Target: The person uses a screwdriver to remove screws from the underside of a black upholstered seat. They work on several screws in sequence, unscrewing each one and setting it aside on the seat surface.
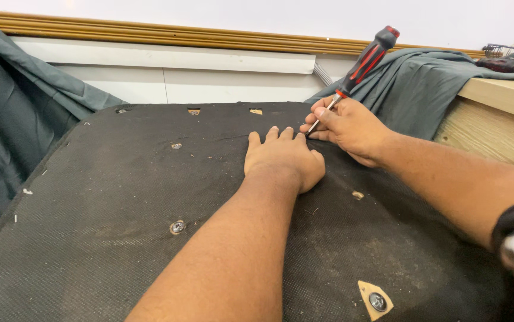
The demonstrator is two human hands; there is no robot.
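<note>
here the right hand [349, 126] grips a red-black screwdriver [361, 67] on dark fabric [108, 197].

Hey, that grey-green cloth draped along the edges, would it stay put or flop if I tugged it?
The grey-green cloth would probably flop: it hangs in soft folds over the wooden ledge. It looks light and thin, so it would likely slide easily. The screwdriver in the right hand stands close by and might snag it.

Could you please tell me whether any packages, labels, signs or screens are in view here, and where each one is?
None are in view: only the black fabric-covered panel, grey cloth, and the red-and-black screwdriver in the right hand, beside the left hand lying flat on the panel.
</note>
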